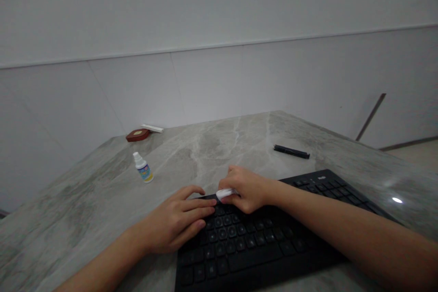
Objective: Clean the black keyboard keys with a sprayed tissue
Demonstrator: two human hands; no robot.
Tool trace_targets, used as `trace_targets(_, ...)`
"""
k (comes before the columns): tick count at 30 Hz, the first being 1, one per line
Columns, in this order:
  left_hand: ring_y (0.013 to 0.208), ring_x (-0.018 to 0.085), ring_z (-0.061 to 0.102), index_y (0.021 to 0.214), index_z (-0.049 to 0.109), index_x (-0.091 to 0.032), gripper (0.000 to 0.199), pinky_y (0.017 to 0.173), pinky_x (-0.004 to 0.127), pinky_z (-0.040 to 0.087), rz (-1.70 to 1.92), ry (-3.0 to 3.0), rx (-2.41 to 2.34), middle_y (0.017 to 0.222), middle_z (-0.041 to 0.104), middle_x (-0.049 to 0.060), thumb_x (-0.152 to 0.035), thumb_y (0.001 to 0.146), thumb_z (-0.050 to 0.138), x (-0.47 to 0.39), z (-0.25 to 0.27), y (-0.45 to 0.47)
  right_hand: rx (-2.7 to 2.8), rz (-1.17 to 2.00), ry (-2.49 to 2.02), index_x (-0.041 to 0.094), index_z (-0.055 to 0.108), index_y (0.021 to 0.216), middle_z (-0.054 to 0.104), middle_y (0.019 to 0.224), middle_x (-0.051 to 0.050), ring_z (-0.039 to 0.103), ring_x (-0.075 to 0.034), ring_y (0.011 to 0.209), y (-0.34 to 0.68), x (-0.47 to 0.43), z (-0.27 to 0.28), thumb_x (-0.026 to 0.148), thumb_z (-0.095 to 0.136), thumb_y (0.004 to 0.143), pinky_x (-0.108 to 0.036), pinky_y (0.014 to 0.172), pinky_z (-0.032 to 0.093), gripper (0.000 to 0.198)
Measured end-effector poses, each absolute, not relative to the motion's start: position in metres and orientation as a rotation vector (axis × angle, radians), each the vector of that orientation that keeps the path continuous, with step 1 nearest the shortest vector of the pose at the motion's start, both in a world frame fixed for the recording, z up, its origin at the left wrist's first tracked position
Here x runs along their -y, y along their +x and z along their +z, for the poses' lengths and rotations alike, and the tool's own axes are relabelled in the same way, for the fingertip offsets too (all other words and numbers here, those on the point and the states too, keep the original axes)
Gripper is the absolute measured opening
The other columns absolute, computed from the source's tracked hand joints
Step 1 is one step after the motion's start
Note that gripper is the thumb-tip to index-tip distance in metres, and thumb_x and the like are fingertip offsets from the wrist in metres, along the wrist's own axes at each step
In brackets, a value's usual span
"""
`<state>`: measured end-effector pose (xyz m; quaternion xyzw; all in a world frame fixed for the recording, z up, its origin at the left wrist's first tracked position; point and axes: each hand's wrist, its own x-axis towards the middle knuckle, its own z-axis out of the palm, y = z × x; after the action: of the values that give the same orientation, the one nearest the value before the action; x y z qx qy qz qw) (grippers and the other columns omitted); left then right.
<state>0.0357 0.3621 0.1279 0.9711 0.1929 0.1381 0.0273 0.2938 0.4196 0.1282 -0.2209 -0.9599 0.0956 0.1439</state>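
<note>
A black keyboard (255, 253) lies at a slant on the table in front of me. Across its upper left corner rests my left hand (179, 219), fingers stretched out and touching the keys and back edge. My right hand (244, 189) is closed around a small white wad (225, 193), perhaps tissue or cloth, held against the keyboard's back edge just right of my left fingertips. My right forearm passes over the keyboard's right half and hides part of it. Left of the keyboard stands a small white bottle (144, 169) with a blue and yellow label.
The grey marbled table (205, 150) meets a pale wall (212, 84) at the back. A black pen (291, 151) lies behind the keyboard on the right. At the back left are a reddish-brown flat object (138, 135) and a thin white strip (153, 128).
</note>
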Motion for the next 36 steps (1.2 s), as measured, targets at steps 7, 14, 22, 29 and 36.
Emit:
trace_targets(7,0.113,0.028,0.053,0.125,0.059,-0.012,0.031,0.092,0.045,0.054,0.510,3.022,-0.572,0.128,0.065,0.011,-0.015,0.098,0.044,-0.3617,0.1299,0.0367,2.801,0.263,-0.709,0.017,0.062,0.071,0.060,0.060,0.001,0.049,-0.012,0.058,0.2932,-0.4190,0.1325,0.022,0.062,0.081,-0.030,0.074,0.039,0.011)
trace_targets(14,0.099,0.026,0.058,0.112,0.065,-0.011,0.025,0.082,0.042,0.056,0.677,3.087,-0.523,0.114,0.071,0.012,-0.012,0.096,0.046,-0.3621,0.1298,0.0368,2.781,0.127,-0.797,0.016,0.064,0.075,0.065,0.064,-0.003,0.052,-0.015,0.059,0.2897,-0.4155,0.1330,0.026,0.058,0.086,-0.032,0.074,0.039,0.016)
trace_targets(22,0.086,0.025,0.063,0.088,0.067,-0.012,0.021,0.073,0.039,0.057,0.884,3.035,-0.505,0.087,0.073,0.010,-0.007,0.092,0.047,-0.3641,0.1259,0.0329,2.778,0.158,-0.739,0.018,0.062,0.070,0.061,0.059,0.000,0.051,-0.014,0.058,0.2889,-0.4173,0.1298,0.026,0.060,0.084,-0.031,0.074,0.038,0.016)
trace_targets(29,0.073,0.021,0.062,0.077,0.065,-0.015,0.026,0.068,0.035,0.057,1.008,3.008,-0.582,0.062,0.064,0.005,-0.008,0.093,0.046,-0.3638,0.1275,0.0345,2.802,0.166,-0.685,0.018,0.060,0.069,0.059,0.059,0.000,0.049,-0.013,0.057,0.2901,-0.4165,0.1325,0.021,0.062,0.080,-0.032,0.076,0.038,0.011)
trace_targets(36,0.051,0.012,0.050,0.065,0.056,-0.017,0.034,0.070,0.032,0.056,1.118,2.970,-0.646,0.050,0.049,-0.004,-0.006,0.094,0.044,-0.3701,0.1221,0.0304,2.757,0.270,-0.674,0.018,0.060,0.070,0.058,0.060,0.001,0.047,-0.012,0.058,0.2906,-0.4158,0.1313,0.020,0.062,0.081,-0.031,0.077,0.038,0.011)
